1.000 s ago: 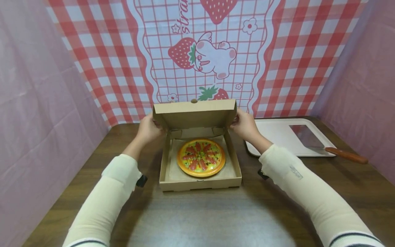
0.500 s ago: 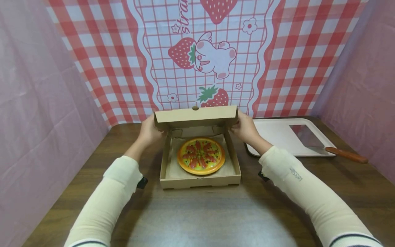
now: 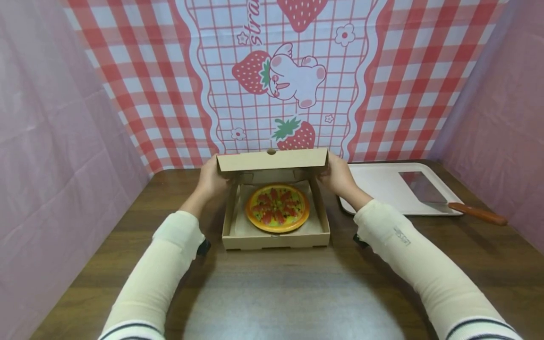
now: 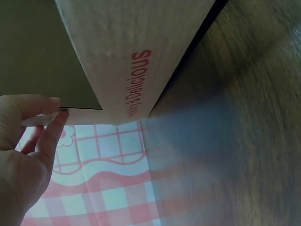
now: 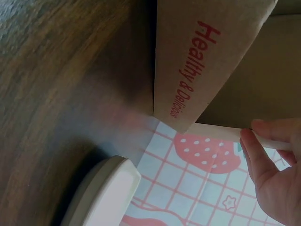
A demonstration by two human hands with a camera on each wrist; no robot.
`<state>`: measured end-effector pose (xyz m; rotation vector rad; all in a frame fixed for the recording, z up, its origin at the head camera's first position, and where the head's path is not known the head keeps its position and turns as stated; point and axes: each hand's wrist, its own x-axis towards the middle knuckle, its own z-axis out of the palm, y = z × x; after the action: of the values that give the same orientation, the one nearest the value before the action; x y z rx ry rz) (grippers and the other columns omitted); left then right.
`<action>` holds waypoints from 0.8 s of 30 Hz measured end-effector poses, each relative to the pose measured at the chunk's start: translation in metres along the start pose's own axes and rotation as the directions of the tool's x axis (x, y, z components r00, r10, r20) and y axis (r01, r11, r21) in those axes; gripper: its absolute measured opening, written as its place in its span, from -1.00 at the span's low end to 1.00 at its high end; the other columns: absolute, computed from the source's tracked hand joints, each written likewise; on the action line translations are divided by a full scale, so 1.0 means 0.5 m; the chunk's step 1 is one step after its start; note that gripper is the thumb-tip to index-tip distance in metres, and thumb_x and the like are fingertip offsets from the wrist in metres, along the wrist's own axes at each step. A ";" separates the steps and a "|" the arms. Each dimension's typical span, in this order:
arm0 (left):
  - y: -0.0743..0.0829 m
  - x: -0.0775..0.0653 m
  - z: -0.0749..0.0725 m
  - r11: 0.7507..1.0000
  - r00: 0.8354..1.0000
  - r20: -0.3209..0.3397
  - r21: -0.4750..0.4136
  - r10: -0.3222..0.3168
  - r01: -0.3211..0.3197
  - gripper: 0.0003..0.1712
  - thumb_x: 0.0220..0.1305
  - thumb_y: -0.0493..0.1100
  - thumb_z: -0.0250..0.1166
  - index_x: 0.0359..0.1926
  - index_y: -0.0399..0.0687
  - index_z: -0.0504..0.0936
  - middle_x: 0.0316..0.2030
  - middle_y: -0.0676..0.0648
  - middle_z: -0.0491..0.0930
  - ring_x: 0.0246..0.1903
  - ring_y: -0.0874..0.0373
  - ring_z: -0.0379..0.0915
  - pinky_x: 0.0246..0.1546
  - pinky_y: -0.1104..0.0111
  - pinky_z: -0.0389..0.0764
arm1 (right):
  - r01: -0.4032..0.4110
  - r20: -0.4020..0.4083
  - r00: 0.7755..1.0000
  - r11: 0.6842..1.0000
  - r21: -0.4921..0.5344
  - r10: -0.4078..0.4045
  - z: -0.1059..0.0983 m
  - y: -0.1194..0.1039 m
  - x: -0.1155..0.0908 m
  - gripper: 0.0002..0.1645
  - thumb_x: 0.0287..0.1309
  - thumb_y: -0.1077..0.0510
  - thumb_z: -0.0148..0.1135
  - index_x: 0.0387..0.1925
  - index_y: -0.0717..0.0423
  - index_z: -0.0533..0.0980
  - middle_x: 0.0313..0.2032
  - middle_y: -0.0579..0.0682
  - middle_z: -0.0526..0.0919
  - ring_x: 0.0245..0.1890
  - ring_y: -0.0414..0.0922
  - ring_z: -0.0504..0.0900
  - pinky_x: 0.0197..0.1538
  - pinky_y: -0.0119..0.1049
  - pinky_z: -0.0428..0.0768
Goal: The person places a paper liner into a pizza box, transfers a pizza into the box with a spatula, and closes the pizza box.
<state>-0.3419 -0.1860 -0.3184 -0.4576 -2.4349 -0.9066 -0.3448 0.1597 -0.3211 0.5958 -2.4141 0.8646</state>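
An open cardboard pizza box (image 3: 276,242) sits on the table, and a round toy-looking pizza (image 3: 278,208) with red and green toppings lies in it. Its lid (image 3: 272,160) is tilted up over the back of the box, front flap facing me. My left hand (image 3: 211,179) grips the lid's left side edge. At the lid's right side, my right hand (image 3: 338,177) holds the opposite edge. In the left wrist view, thumb and fingers (image 4: 54,125) pinch a cardboard edge. The right wrist view shows a similar pinch by the right hand (image 5: 275,165), near the box wall with red lettering.
Right of the box, a white tray (image 3: 378,189) bears a wide metal spatula (image 3: 422,186), its wooden handle jutting over the rim. Behind the wooden table (image 3: 276,293) hangs a red-checked strawberry cloth (image 3: 395,94). Pink curtains (image 3: 55,165) flank both sides.
The lid has tipped forward and lower over the box, both hands still gripping its sides. The box with the pizza has shifted slightly away from me. The left hand has moved a little right.
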 end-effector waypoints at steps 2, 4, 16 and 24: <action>0.000 0.003 0.003 1.000 1.000 0.008 -0.003 -0.024 0.024 -0.51 -0.11 -0.38 0.45 -0.10 -0.36 0.48 -0.19 -0.33 0.57 -0.07 -0.25 0.50 0.12 0.02 0.48 | 0.007 0.000 1.000 1.000 -0.010 -0.007 0.002 0.003 0.001 -0.46 -0.19 0.44 0.38 -0.04 0.32 0.49 -0.13 0.34 0.64 -0.19 0.26 0.63 -0.04 0.13 0.58; 0.000 0.006 0.005 0.999 0.999 0.015 -0.002 -0.045 0.045 -0.55 -0.12 -0.39 0.43 -0.16 -0.34 0.46 -0.25 -0.31 0.56 -0.12 -0.23 0.50 0.06 0.03 0.51 | 0.010 0.003 1.000 1.000 -0.015 -0.010 0.003 0.005 0.001 -0.47 -0.17 0.44 0.37 -0.04 0.33 0.49 -0.12 0.35 0.64 -0.13 0.27 0.61 0.00 0.14 0.56; -0.002 -0.006 0.003 0.998 0.998 0.016 -0.030 -0.060 0.060 -0.53 -0.26 -0.42 0.39 -0.19 -0.32 0.52 -0.22 -0.31 0.61 -0.14 -0.22 0.52 0.00 0.01 0.52 | -0.010 0.045 0.999 1.000 -0.010 0.010 0.004 0.007 -0.014 -0.47 -0.13 0.45 0.35 -0.01 0.33 0.47 -0.08 0.31 0.63 -0.02 0.27 0.58 0.10 0.13 0.51; 0.007 -0.024 -0.017 0.999 0.999 0.027 -0.020 -0.032 0.033 -0.36 -0.22 -0.42 0.50 0.01 -0.33 0.57 -0.05 -0.32 0.62 0.01 -0.23 0.52 0.17 0.05 0.46 | -0.072 0.060 0.996 0.997 0.026 0.071 -0.018 -0.014 -0.031 -0.43 -0.06 0.42 0.39 0.06 0.22 0.48 -0.15 0.25 0.64 -0.23 0.16 0.58 -0.18 0.04 0.55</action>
<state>-0.3276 -0.1910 -0.3176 -0.4410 -2.4658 -0.9452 -0.3262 0.1640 -0.3209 0.5557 -2.4942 0.9236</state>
